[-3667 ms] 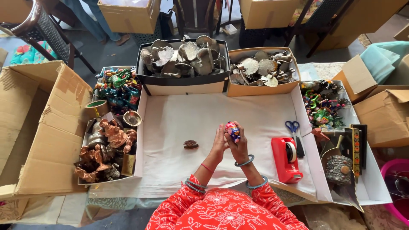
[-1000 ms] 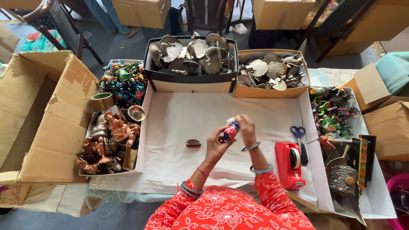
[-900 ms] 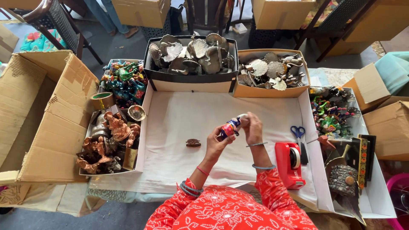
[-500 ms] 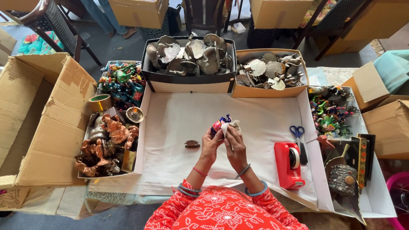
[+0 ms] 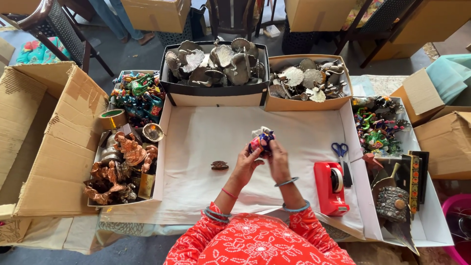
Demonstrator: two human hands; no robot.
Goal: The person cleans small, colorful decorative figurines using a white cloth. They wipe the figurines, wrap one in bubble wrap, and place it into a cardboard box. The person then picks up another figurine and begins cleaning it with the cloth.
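Both of my hands hold one small painted figurine [image 5: 260, 140], multicoloured with a white top, above the white paper sheet [image 5: 206, 132]. My left hand [image 5: 248, 162] cups it from the left and below. My right hand [image 5: 278, 159] grips it from the right, fingers curled around it. A small dark brown object [image 5: 220, 166] lies on the paper to the left of my left hand, apart from it.
A red tape dispenser [image 5: 331, 187] and blue scissors [image 5: 339, 152] lie at the right. Boxes of silver metal pieces [image 5: 216, 64] [image 5: 309, 78] stand behind. Trays of colourful figurines [image 5: 137, 95] [image 5: 375, 127] and copper figures [image 5: 120, 167] flank the sheet. A large cardboard box [image 5: 44, 142] is at the left.
My hands have drawn closer together and nearer to me, turning the figurine between them. It was held higher and further right a second ago.
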